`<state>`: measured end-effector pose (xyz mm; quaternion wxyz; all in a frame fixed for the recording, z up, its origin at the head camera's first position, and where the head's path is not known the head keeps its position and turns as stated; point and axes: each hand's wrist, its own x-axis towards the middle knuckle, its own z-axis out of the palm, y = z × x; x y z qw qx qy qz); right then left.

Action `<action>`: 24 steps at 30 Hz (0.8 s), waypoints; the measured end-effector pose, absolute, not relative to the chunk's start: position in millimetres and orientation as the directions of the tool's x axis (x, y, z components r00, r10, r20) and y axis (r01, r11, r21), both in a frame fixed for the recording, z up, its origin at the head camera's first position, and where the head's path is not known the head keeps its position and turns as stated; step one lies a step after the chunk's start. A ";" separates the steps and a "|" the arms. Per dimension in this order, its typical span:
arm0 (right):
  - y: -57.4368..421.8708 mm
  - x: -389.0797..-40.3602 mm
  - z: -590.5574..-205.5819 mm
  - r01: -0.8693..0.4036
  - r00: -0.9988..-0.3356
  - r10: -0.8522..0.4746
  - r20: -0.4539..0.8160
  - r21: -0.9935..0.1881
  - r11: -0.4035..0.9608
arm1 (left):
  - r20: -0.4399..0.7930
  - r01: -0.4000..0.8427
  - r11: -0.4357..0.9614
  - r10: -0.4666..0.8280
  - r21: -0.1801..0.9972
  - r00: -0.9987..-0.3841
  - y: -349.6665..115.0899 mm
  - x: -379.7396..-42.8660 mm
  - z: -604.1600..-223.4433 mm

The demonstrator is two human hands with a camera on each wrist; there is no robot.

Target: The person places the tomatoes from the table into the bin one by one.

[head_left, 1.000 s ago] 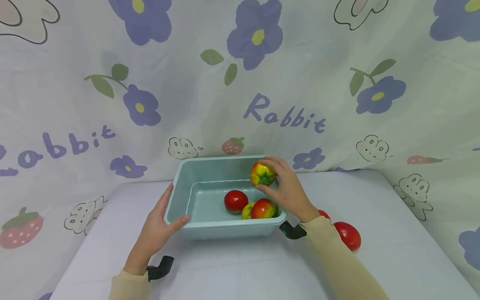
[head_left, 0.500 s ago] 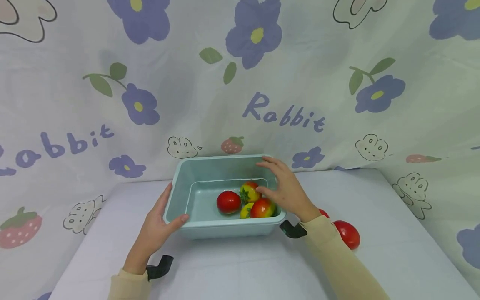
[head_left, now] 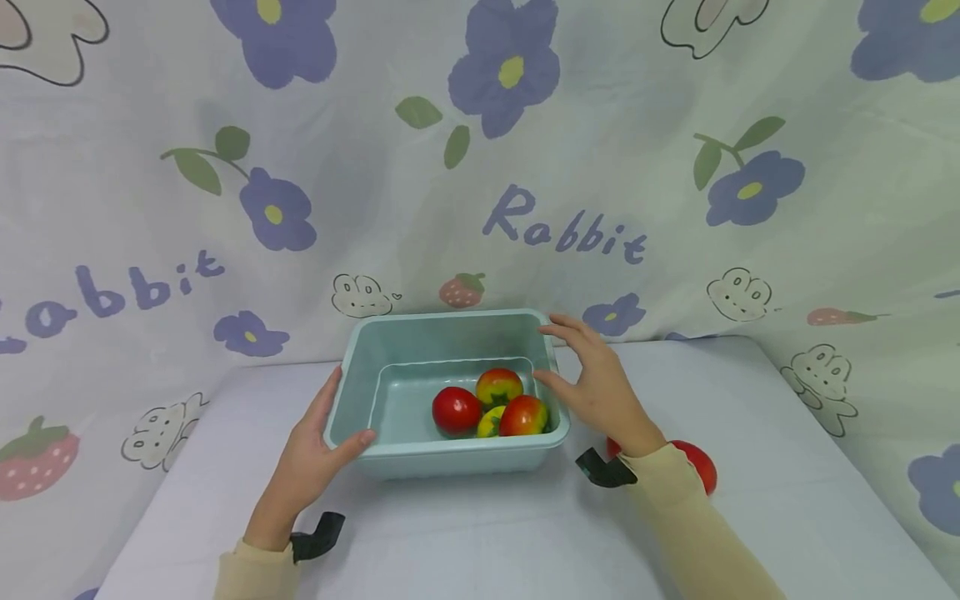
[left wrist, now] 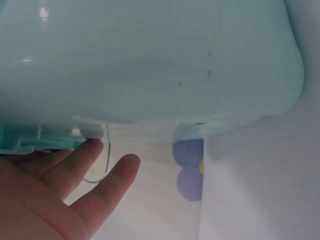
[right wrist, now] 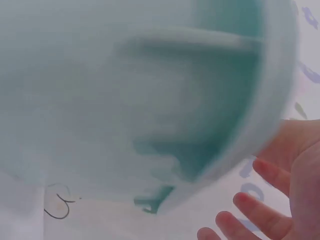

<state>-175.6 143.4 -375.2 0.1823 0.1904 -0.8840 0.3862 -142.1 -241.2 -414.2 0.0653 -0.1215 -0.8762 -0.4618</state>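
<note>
Before the printed cloth [head_left: 375,200], on the white table [head_left: 480,533], we see a blue-green basin [head_left: 457,461]. The left hand [head_left: 309,457] rests at its left corner, fingers straight, slightly spread; the right hand [head_left: 600,385] hangs by the right rim, thumb and fingers apart, pinching nothing.

By our count four fruits are in, grouped right of centre: a red fruit [head_left: 457,410], a front red-and-yellow fruit [head_left: 524,415], a rear red-and-yellow fruit [head_left: 499,385] and a mostly hidden yellow fruit [head_left: 490,423].

We judge the rest to be outside: a right-hand red fruit [head_left: 702,465] and a red patch [head_left: 613,447], both partly covered by arm and sleeve [head_left: 697,525]; more may hide there. Our right wrist view is blurred.
</note>
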 end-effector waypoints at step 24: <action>200.3 -128.3 -389.1 -0.416 -0.854 -0.079 0.514 -0.584 0.697 | 0.218 0.264 0.541 0.150 0.798 -0.964 -240.2 -142.1 -413.9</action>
